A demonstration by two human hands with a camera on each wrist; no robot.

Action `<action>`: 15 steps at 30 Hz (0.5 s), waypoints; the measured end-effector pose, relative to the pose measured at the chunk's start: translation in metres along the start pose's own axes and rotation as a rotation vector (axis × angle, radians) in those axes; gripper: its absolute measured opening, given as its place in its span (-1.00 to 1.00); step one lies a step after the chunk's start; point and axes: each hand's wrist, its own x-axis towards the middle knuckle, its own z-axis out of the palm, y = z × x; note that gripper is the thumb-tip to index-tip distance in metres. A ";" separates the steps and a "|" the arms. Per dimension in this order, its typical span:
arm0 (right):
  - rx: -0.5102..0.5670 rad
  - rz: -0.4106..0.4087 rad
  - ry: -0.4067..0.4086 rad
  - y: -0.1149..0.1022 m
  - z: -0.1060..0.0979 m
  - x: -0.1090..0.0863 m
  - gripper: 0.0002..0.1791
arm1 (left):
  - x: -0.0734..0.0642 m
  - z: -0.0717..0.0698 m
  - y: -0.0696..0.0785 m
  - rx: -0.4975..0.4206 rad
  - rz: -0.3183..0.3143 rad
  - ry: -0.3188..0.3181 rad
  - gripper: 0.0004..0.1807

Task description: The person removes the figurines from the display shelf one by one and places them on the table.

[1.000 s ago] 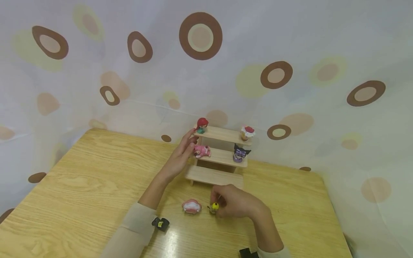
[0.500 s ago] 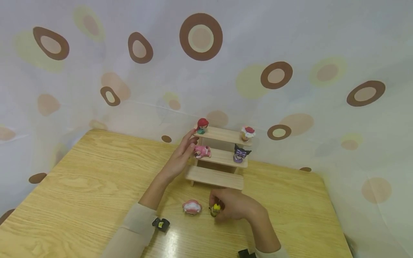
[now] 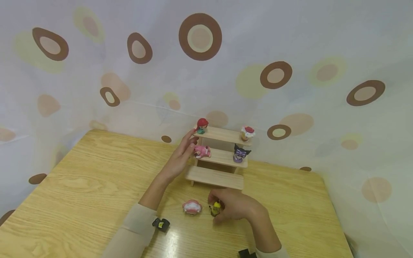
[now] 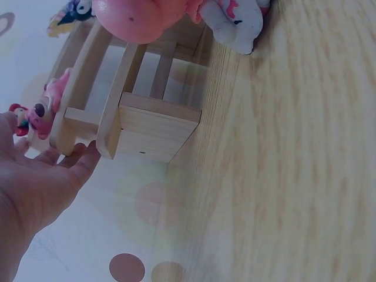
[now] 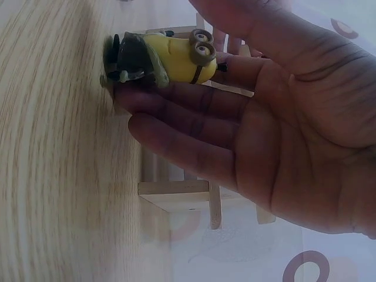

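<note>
Minion fig [image 5: 176, 57] upright on tabletop [image 3: 103, 179], near side of wooden shelf [image 3: 214, 178], just right of pink-white fig [image 3: 192, 207]. R hand [image 3: 237, 205] loosely cupped round it, thumb apart from fingers, no firm pinch; exact contact unclear. L hand [image 3: 176, 159] fingertips touch shelf's left end, not wrapped. Best: pinch body evenly, don't tip; light L touch, else pink bear fig [image 3: 202, 151] may shift.

My grip [image 5: 252, 129] lay behind the goggled yellow figure [image 5: 173, 57], fingers [image 5: 182, 138] extended along it toward the bench [image 5: 53, 147], where its dark feet stood. Beyond my fingers was a pale wooden shelf [image 5: 173, 188], and past that a white backdrop [image 5: 247, 249] marked with brown rings [image 5: 289, 273].
</note>
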 end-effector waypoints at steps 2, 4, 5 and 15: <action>-0.004 -0.001 0.001 0.000 0.000 0.000 -0.50 | 0.001 0.000 0.000 0.000 0.006 0.001 -0.39; -0.004 -0.006 0.001 0.000 -0.001 0.000 -0.51 | 0.001 0.000 0.000 -0.002 0.009 0.003 -0.39; -0.005 -0.008 0.000 0.001 -0.001 0.000 -0.52 | 0.001 0.000 0.000 -0.002 0.011 0.004 -0.39; -0.043 -0.004 -0.002 -0.003 -0.002 -0.003 -0.65 | 0.002 0.000 0.000 0.012 0.013 0.013 -0.39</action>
